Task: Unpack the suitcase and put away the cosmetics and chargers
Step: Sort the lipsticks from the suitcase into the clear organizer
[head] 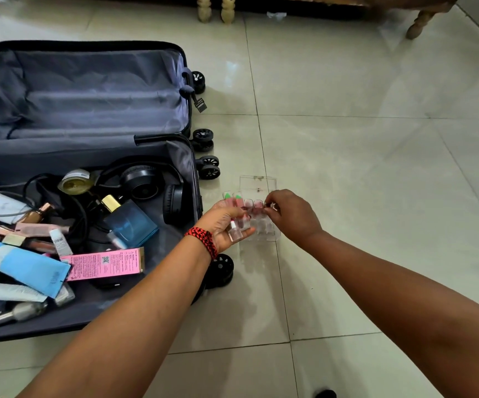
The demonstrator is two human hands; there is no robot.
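L hand (224, 225) grips pinkish clear tubes (235, 232); R hand (293, 216) pinches one at organizer (258, 183).

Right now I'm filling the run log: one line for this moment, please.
left hand: holds small bottles | right hand: pinches small item at clear organizer | suitcase: open, cosmetics and headphones inside

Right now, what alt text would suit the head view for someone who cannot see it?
The left hand holds several small tubes while the right hand pinches one at a clear organizer on the floor. Beside them an open suitcase holds cosmetics, headphones and a charger.
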